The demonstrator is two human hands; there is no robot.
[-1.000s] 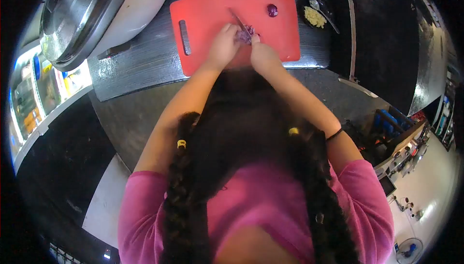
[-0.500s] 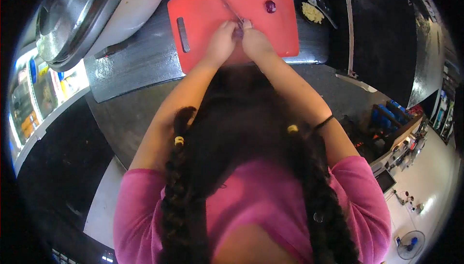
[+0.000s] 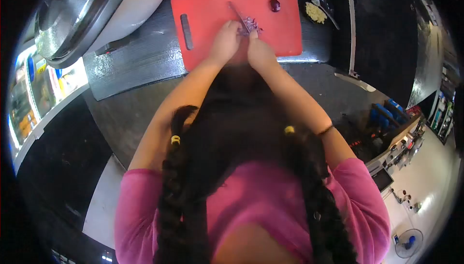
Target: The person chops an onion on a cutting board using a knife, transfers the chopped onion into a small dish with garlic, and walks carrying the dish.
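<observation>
A knife [image 3: 236,11] lies slanted across the red cutting board [image 3: 208,12], its blade pointing up and left, away from me. My right hand [image 3: 261,53] is closed around its handle. Just left of the blade, my left hand [image 3: 225,43] has its fingers curled against a piece of red onion, mostly hidden by the fingers. Chopped purple onion bits [image 3: 252,23] lie loose to the right of the blade. Farther back on the board sits another dark purple onion piece [image 3: 275,5], apart from both hands.
Right of the board, a small dark dish holds pale yellow minced pieces [image 3: 314,12] and a metal spoon [image 3: 325,10]. A large white pot-like appliance with a dark glossy lid [image 3: 87,12] stands at the left. The dark countertop [image 3: 130,70] ends toward my body.
The knife and right hand have shifted slightly right and toward me. Chopped onion bits now show beside the blade. The board appears slightly farther right in view.
</observation>
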